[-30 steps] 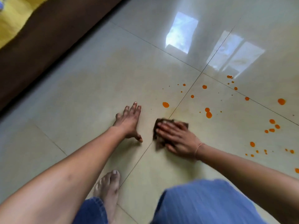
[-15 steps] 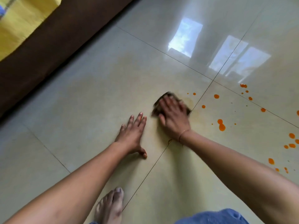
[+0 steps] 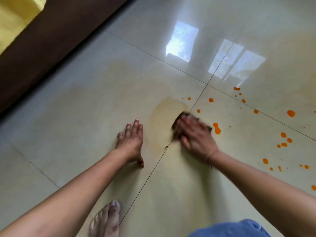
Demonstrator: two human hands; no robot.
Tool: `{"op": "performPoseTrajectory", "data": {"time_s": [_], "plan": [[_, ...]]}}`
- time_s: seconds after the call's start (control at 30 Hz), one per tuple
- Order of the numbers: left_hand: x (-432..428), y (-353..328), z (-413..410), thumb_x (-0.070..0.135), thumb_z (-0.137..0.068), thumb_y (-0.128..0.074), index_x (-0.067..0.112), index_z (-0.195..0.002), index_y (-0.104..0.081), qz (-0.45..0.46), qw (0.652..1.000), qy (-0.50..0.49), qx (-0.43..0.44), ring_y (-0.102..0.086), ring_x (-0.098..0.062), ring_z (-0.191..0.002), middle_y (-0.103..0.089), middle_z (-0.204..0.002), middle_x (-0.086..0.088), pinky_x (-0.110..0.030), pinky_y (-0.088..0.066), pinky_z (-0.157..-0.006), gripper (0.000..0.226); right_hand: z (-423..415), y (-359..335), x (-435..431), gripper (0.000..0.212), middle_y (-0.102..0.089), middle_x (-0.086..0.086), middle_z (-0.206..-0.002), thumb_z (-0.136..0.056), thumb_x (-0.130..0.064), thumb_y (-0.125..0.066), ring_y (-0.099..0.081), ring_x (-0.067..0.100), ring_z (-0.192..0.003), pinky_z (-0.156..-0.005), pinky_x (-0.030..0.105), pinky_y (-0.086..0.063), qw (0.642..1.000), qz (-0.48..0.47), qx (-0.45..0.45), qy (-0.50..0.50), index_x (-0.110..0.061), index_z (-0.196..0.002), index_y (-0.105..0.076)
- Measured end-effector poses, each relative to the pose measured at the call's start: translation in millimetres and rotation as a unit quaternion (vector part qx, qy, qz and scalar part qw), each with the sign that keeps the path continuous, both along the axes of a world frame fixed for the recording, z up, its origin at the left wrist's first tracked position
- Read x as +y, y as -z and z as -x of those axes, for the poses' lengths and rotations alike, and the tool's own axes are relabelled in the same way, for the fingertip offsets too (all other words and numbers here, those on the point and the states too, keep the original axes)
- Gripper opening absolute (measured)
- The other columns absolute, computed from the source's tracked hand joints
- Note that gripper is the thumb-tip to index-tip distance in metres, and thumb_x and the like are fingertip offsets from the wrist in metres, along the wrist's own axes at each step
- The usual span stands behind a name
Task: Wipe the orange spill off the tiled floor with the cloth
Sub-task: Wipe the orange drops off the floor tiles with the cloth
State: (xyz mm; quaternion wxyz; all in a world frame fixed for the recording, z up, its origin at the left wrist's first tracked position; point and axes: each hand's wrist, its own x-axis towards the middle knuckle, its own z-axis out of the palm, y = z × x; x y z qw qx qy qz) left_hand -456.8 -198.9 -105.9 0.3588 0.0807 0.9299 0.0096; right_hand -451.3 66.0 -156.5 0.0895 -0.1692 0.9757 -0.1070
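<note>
right hand flat, fingers spread, pressed cloth to floor beside drops | left hand open, empty, braced for support

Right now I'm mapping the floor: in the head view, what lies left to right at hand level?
left hand → yellowish smear → right hand on the cloth → orange drops

A room in a home: glossy cream tiled floor mirrors bright windows, a dark brown furniture base with yellow fabric runs alongside, and a bare foot rests there.
</note>
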Motion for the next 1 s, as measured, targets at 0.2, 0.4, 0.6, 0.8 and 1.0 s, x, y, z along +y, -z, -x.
{"op": "performPoseTrajectory", "data": {"time_s": [0.2, 0.4, 0.6, 0.8, 1.0], "plan": [[15.1, 4.9, 16.7, 0.046, -0.046, -0.091, 0.019, -0.15, 0.016, -0.033, 0.996, 0.08, -0.008, 0.021, -0.031, -0.144, 0.029, -0.156, -0.003, -0.055, -0.003, -0.117, 0.151, -71.7, 0.4, 5.1, 0.065, -0.023, 0.002, -0.159, -0.09, -0.04, -0.05, -0.02, 0.021, -0.148, -0.117, 0.043, -0.016, 1.0, 0.003, -0.014, -0.005, -0.023, -0.15, -0.031], [65.0, 14.2, 39.4, 0.058, -0.043, -0.088, 0.025, -0.15, 0.015, -0.092, 0.995, 0.011, 0.019, 0.023, -0.033, -0.143, 0.028, -0.157, 0.001, -0.06, -0.001, -0.115, 0.152, 14.6, -5.4, 49.0, 0.063, -0.012, 0.001, -0.162, -0.095, -0.037, -0.044, -0.009, 0.018, -0.15, -0.119, 0.041, -0.006, 0.966, -0.032, -0.027, 0.256, -0.025, -0.153, -0.02], [81.8, 20.4, 40.9, 0.059, -0.044, -0.087, 0.023, -0.149, 0.02, -0.058, 0.998, -0.005, 0.018, 0.027, -0.037, -0.141, 0.033, -0.155, -0.001, -0.06, 0.002, -0.114, 0.154, -88.9, 2.9, 66.1, 0.068, -0.02, 0.001, -0.161, -0.089, -0.042, -0.044, -0.02, 0.022, -0.148, -0.117, 0.043, -0.017, 1.0, -0.009, 0.001, -0.007, -0.028, -0.152, -0.023], [80.1, 28.2, 40.5, 0.061, -0.041, -0.086, 0.023, -0.149, 0.019, -0.072, 0.997, -0.014, 0.026, 0.028, -0.035, -0.141, 0.033, -0.154, 0.002, -0.06, 0.002, -0.113, 0.156, 41.6, 5.5, -8.4, 0.067, -0.017, 0.002, -0.161, -0.09, -0.04, -0.048, -0.011, 0.02, -0.149, -0.118, 0.042, -0.006, 0.988, -0.01, 0.008, 0.152, -0.024, -0.152, -0.026], [81.9, 22.3, 40.2, 0.061, -0.045, -0.085, 0.015, -0.147, 0.023, -0.062, 0.998, -0.008, 0.017, 0.029, -0.035, -0.14, 0.036, -0.153, 0.0, -0.058, 0.004, -0.113, 0.156, -15.3, 2.9, 45.6, 0.067, -0.027, 0.003, -0.158, -0.086, -0.041, -0.046, -0.021, 0.023, -0.147, -0.115, 0.044, -0.017, 0.999, -0.002, -0.002, 0.05, -0.026, -0.15, -0.03]]}}
